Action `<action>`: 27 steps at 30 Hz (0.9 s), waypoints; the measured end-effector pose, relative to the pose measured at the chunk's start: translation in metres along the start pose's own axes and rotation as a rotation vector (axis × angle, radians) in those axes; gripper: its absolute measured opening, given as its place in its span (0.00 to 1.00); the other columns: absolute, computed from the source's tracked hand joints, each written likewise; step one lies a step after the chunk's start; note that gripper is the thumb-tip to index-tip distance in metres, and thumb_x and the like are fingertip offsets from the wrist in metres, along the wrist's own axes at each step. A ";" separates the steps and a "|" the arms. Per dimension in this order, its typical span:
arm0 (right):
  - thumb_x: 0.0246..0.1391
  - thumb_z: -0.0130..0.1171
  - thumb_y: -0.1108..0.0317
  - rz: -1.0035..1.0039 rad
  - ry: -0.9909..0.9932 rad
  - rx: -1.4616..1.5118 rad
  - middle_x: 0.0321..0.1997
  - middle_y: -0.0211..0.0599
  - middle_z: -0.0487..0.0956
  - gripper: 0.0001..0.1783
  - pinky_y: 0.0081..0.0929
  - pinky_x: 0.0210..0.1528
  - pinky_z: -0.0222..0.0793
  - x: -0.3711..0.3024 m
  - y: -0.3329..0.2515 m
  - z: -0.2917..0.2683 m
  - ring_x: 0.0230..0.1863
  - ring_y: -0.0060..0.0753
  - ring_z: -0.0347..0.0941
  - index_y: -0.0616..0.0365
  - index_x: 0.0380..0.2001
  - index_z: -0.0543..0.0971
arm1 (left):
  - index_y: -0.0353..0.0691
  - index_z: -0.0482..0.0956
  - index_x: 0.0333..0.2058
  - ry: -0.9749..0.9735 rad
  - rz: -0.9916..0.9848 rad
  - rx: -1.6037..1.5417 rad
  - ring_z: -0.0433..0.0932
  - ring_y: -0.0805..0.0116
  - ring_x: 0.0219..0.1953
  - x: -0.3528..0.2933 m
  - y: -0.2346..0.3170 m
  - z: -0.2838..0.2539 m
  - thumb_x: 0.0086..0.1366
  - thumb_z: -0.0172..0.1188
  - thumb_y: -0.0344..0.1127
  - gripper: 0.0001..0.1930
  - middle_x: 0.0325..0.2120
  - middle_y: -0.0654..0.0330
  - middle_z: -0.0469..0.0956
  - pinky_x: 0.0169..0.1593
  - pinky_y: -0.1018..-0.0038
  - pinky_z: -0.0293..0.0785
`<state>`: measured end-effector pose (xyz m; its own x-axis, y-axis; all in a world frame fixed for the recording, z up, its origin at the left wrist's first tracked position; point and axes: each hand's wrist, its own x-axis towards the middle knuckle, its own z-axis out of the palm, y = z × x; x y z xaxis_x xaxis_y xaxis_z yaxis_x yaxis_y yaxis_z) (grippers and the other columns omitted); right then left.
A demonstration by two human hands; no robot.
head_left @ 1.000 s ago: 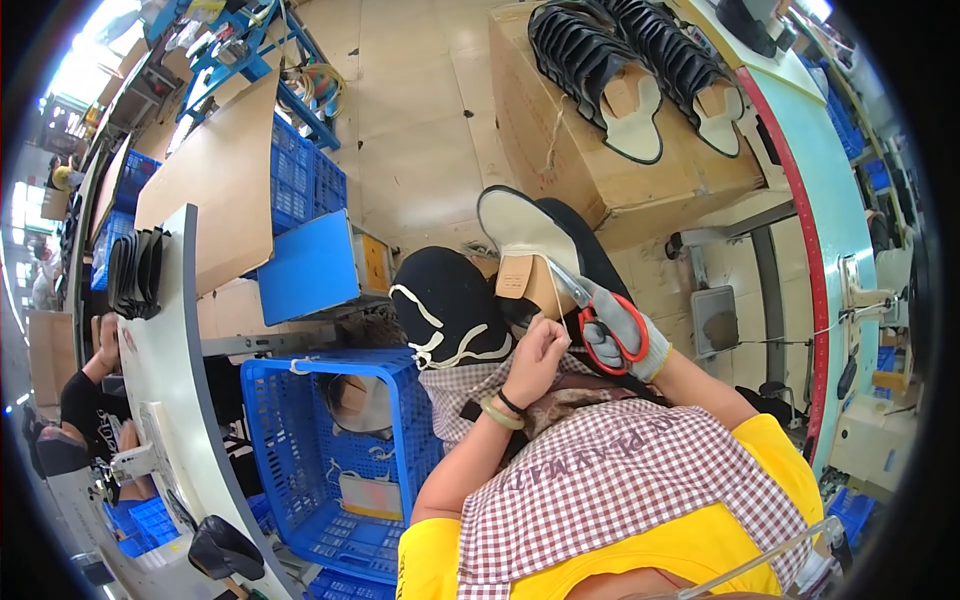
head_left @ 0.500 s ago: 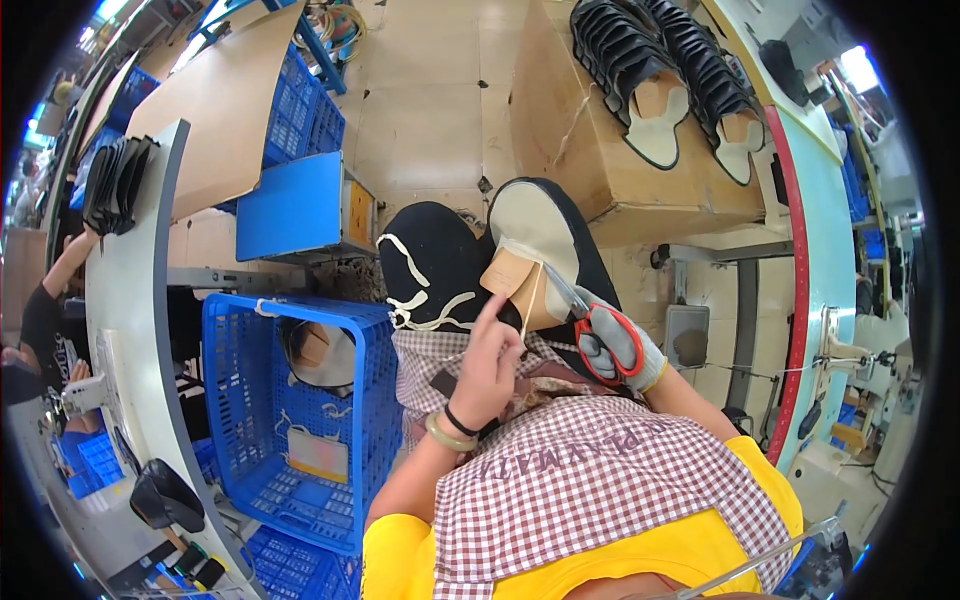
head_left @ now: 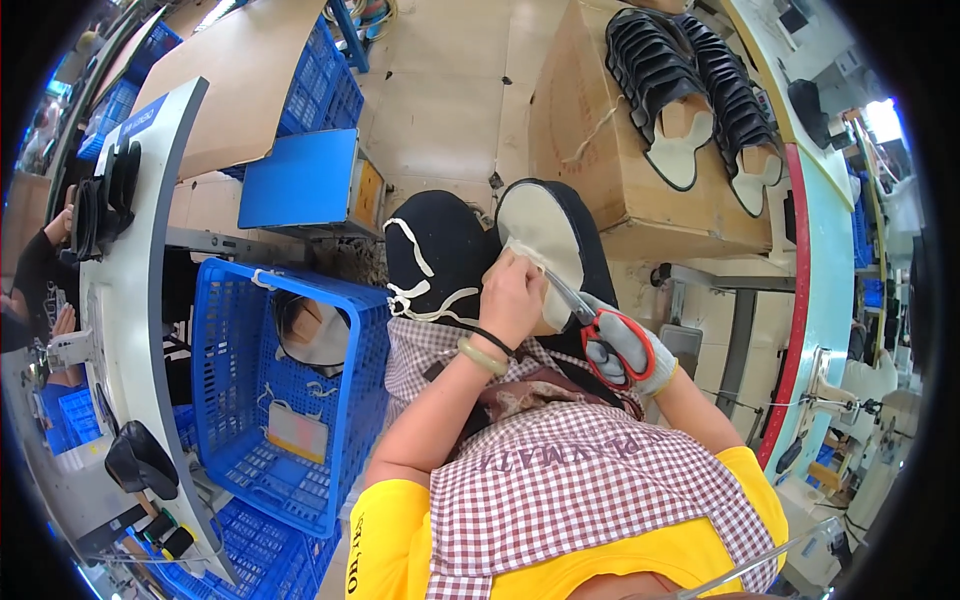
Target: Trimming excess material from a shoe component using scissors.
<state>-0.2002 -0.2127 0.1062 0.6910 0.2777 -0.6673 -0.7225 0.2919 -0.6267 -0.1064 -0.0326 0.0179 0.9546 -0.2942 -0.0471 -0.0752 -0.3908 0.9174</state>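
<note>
A shoe upper (head_left: pixel 540 220) with a cream lining and black edge lies across my lap, its outline rounded at the far end. My bare left hand (head_left: pixel 508 305) is closed over the upper's near part, pinching a cream strip (head_left: pixel 521 247) at the fingertips; the tan piece is mostly hidden beneath it. In a grey glove, my right hand (head_left: pixel 655 372) grips red-handled scissors (head_left: pixel 572 298). Their blades point up and left, tips beside my left fingers; whether the blades are parted cannot be made out. White cord-like strips (head_left: pixel 415 250) lie on my dark left trouser leg.
A blue crate (head_left: pixel 225 420) on my left holds another upper (head_left: pixel 312 330) and scraps. Rows of black uppers (head_left: pixel 650 80) stand on a cardboard box (head_left: pixel 590 130) at far right. Worktables flank both sides, with a sewing machine (head_left: pixel 835 390) at right. Another person's arm shows at far left.
My left hand has moved up along the upper to the scissor tips, its fingers closing over the tan piece. The scissors stay nearly in place. The whole view has shifted slightly.
</note>
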 end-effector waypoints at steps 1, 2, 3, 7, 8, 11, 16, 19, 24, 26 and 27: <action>0.61 0.49 0.46 0.019 -0.009 -0.025 0.24 0.22 0.69 0.37 0.07 0.17 0.55 0.000 -0.002 -0.004 0.16 0.08 0.57 0.48 0.67 0.53 | 0.34 0.75 0.25 -0.056 -0.111 -0.156 0.77 0.56 0.26 -0.001 0.000 0.001 0.55 0.60 0.33 0.08 0.22 0.52 0.76 0.32 0.65 0.72; 0.61 0.49 0.46 0.025 -0.011 -0.025 0.24 0.22 0.69 0.37 0.07 0.17 0.55 0.000 -0.005 -0.006 0.16 0.08 0.57 0.48 0.67 0.53 | 0.34 0.75 0.25 -0.054 -0.117 -0.156 0.77 0.56 0.26 -0.002 -0.001 0.002 0.55 0.60 0.33 0.08 0.22 0.52 0.76 0.32 0.65 0.72; 0.61 0.50 0.46 0.050 -0.012 -0.061 0.24 0.21 0.69 0.36 0.07 0.17 0.56 -0.001 -0.010 -0.007 0.16 0.08 0.57 0.48 0.67 0.54 | 0.33 0.76 0.25 -0.100 -0.183 -0.213 0.77 0.60 0.25 -0.004 0.002 0.001 0.56 0.59 0.33 0.08 0.20 0.53 0.76 0.32 0.67 0.71; 0.60 0.50 0.47 0.137 0.020 -0.145 0.25 0.21 0.69 0.35 0.08 0.18 0.55 -0.005 -0.024 -0.011 0.18 0.07 0.58 0.49 0.65 0.58 | 0.32 0.76 0.28 -0.157 -0.300 -0.356 0.76 0.66 0.25 -0.016 0.003 0.010 0.59 0.57 0.34 0.09 0.20 0.55 0.76 0.31 0.71 0.71; 0.60 0.50 0.47 0.143 0.022 -0.146 0.25 0.21 0.69 0.35 0.08 0.18 0.55 -0.005 -0.026 -0.012 0.18 0.07 0.58 0.49 0.65 0.58 | 0.32 0.76 0.28 -0.154 -0.319 -0.368 0.76 0.65 0.25 -0.018 0.003 0.011 0.59 0.57 0.34 0.09 0.20 0.54 0.76 0.31 0.71 0.71; 0.60 0.51 0.47 0.161 0.016 -0.216 0.25 0.22 0.70 0.34 0.08 0.18 0.55 -0.005 -0.037 -0.016 0.19 0.08 0.59 0.49 0.65 0.60 | 0.33 0.76 0.30 -0.204 -0.253 -0.323 0.76 0.62 0.28 -0.026 0.006 0.016 0.59 0.57 0.34 0.08 0.25 0.53 0.75 0.34 0.69 0.71; 0.59 0.51 0.46 0.235 0.011 -0.301 0.25 0.22 0.70 0.35 0.07 0.18 0.54 0.001 -0.049 -0.024 0.20 0.10 0.61 0.49 0.64 0.60 | 0.33 0.74 0.29 -0.228 -0.220 -0.415 0.70 0.72 0.28 -0.026 0.004 0.015 0.60 0.57 0.31 0.07 0.27 0.59 0.71 0.33 0.74 0.68; 0.59 0.51 0.44 0.256 -0.018 -0.084 0.24 0.25 0.70 0.35 0.08 0.17 0.54 0.005 -0.045 -0.032 0.18 0.11 0.60 0.49 0.65 0.59 | 0.34 0.74 0.31 -0.236 -0.168 -0.375 0.76 0.61 0.30 -0.023 -0.003 0.013 0.60 0.56 0.32 0.07 0.26 0.55 0.74 0.35 0.69 0.70; 0.56 0.52 0.39 0.397 -0.206 0.432 0.23 0.30 0.69 0.39 0.12 0.13 0.51 0.015 -0.020 -0.070 0.14 0.16 0.58 0.49 0.64 0.59 | 0.32 0.73 0.35 -0.153 -0.397 -0.757 0.75 0.74 0.25 -0.019 -0.009 0.016 0.63 0.53 0.31 0.07 0.23 0.60 0.76 0.29 0.77 0.70; 0.55 0.53 0.39 0.315 -0.014 0.037 0.24 0.29 0.70 0.41 0.11 0.14 0.52 0.013 -0.035 -0.047 0.15 0.14 0.59 0.51 0.64 0.59 | 0.31 0.73 0.36 -0.163 -0.461 -0.823 0.74 0.77 0.23 -0.016 -0.011 0.013 0.64 0.53 0.31 0.07 0.21 0.61 0.76 0.27 0.80 0.69; 0.55 0.53 0.39 0.318 -0.012 0.036 0.24 0.29 0.70 0.41 0.11 0.14 0.52 0.011 -0.042 -0.038 0.15 0.14 0.59 0.51 0.64 0.59 | 0.31 0.73 0.35 -0.171 -0.465 -0.828 0.74 0.79 0.22 -0.014 -0.011 0.013 0.64 0.53 0.30 0.07 0.20 0.62 0.76 0.26 0.81 0.69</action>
<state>-0.1630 -0.2571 0.1102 0.4312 0.3709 -0.8225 -0.9012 0.2212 -0.3728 -0.1229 -0.0354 0.0038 0.7780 -0.4138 -0.4728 0.5894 0.2200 0.7773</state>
